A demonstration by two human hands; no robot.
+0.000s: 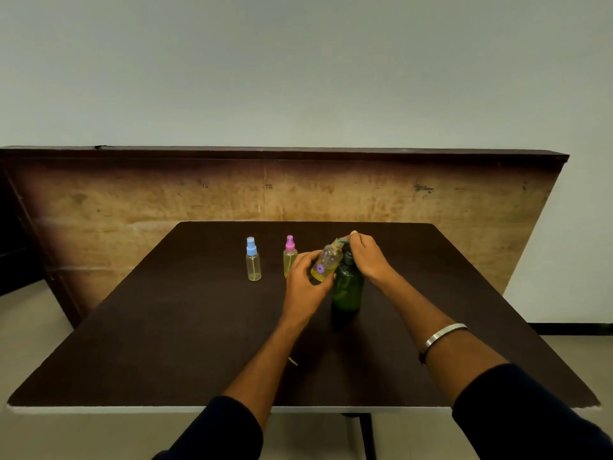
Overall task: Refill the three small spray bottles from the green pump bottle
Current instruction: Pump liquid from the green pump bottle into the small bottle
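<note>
**Small bottle tilted under the pump spout**

While the green pump bottle (347, 287) stands upright on the dark worktop (185, 327), the left hand (305, 280) grips a small clear bottle (326, 262) with a purple flower on its side, fingers and thumb curled round its lower half. That bottle is lifted off the worktop and tilted, its open neck touching the spout of the pump; yellowish liquid sits in its lower part. The right hand (368, 257) rests on top of the pump head, fingers bent down over it and the spout; whether it is pressing cannot be told. A metal bangle (444, 334) circles the right forearm, above a dark sleeve (517, 413).

To the left, two more small spray bottles stand upright, well apart from the hands: one with a blue cap (253, 259) and, nearer the left hand, one with a pink cap (290, 256). Both hold pale yellow liquid. Behind the worktop a worn wooden panel (232, 194) leans against the wall.
</note>
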